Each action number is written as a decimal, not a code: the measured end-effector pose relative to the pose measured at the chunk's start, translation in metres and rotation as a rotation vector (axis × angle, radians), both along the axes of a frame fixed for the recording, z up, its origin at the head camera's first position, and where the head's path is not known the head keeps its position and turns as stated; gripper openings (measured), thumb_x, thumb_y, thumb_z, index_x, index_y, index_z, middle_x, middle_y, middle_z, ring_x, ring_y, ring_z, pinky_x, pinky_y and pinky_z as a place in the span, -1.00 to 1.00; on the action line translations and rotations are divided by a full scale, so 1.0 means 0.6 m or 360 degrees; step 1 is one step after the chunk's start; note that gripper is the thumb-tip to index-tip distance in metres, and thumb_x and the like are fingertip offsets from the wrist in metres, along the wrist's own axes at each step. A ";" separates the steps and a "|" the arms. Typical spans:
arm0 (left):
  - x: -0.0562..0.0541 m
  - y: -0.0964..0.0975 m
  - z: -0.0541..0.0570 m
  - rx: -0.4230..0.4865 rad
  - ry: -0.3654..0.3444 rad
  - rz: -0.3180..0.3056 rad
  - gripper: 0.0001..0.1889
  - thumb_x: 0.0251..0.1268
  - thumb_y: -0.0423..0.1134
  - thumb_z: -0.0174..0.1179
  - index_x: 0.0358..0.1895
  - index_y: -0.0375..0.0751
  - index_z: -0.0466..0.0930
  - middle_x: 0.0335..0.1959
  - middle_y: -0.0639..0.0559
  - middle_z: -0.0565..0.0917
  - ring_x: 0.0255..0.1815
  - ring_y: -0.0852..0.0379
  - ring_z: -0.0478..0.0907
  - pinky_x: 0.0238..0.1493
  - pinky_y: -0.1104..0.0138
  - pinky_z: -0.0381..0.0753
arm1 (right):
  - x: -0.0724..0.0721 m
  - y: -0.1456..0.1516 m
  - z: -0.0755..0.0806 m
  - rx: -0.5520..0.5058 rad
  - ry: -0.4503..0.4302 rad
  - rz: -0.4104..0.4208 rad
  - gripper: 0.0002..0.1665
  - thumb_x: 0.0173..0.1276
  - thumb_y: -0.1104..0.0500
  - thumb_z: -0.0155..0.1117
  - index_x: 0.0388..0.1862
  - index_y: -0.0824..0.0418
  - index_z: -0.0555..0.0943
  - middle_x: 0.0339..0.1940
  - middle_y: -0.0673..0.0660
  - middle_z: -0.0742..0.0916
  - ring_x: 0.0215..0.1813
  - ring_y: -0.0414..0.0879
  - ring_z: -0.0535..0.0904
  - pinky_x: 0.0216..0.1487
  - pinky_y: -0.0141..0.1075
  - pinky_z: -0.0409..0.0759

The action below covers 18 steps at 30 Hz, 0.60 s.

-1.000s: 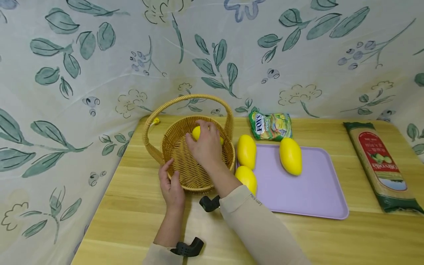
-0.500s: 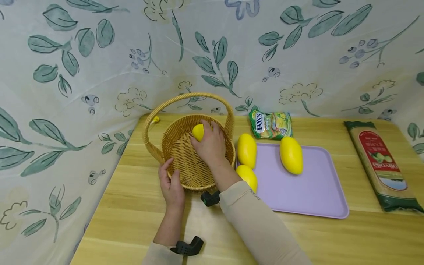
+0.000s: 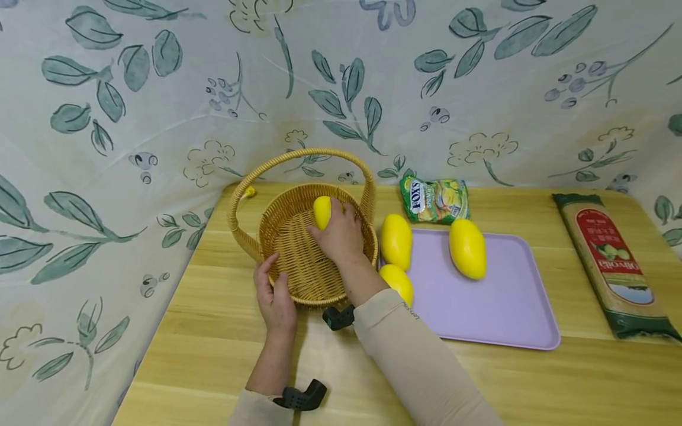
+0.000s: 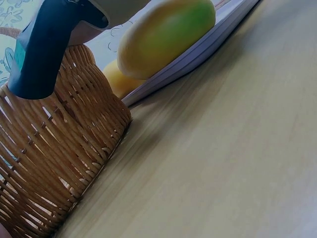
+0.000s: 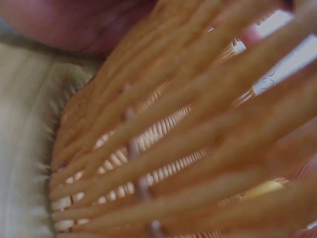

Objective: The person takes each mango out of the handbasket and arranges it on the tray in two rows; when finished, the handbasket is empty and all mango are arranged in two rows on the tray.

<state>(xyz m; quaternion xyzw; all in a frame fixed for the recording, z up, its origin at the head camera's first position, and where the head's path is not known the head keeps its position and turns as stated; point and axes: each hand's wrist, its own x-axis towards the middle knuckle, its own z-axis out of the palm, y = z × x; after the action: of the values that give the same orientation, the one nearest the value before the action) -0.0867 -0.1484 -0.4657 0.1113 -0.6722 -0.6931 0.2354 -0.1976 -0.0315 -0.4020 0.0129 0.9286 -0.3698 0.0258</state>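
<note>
Inside the round wicker basket (image 3: 298, 248) a yellow mango (image 3: 322, 212) lies against the back wall, partly covered by my right hand (image 3: 341, 236). The fingers of that hand curve over the mango and grip it. My left hand (image 3: 276, 299) holds the basket at its near left rim, with finger and thumb tips reaching over the edge; its other fingers are hidden. From the right wrist view the woven wall (image 5: 148, 139) fills most of the picture, and the mango is mostly hidden.
Right of the basket, a purple tray (image 3: 490, 313) bears a mango (image 3: 467, 248). Two more mangoes, an upper one (image 3: 396, 241) and a lower one (image 3: 397, 284), lie at its left edge. Behind stands a candy bag (image 3: 435, 200); a long olvoila package (image 3: 613, 266) lies far right.
In the basket, the mango has shifted slightly right and turned more upright under my right hand, which has moved slightly right. My left hand has stayed at the rim.
</note>
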 end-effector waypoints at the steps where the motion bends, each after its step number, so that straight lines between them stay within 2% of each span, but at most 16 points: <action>1: 0.000 0.000 0.000 0.0002 -0.0001 0.0001 -0.58 0.46 -0.43 -0.08 0.33 -0.38 0.41 0.58 -0.17 0.16 0.71 -0.07 -0.28 0.67 -0.07 -0.28 | 0.000 0.000 0.000 0.0000 0.0001 -0.0004 0.04 0.32 -0.17 0.43 0.64 0.01 0.16 0.52 0.28 0.36 0.38 0.34 0.43 0.28 0.20 0.55; 18: 0.003 0.001 0.001 -0.0008 -0.0012 0.0016 -0.59 0.45 -0.42 -0.08 0.31 -0.35 0.44 0.60 -0.16 0.15 0.71 -0.08 -0.27 0.67 -0.08 -0.27 | -0.004 -0.001 -0.001 -0.0006 -0.0048 -0.0052 -0.06 0.35 0.05 0.44 0.62 0.02 0.21 0.47 0.36 0.39 0.23 0.33 0.54 0.15 0.18 0.61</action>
<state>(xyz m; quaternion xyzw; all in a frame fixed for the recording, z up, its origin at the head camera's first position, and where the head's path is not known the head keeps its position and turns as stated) -0.0852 -0.1478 -0.4648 0.1165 -0.6743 -0.6898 0.2366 -0.2002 -0.0322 -0.4025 0.0337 0.9271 -0.3718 0.0338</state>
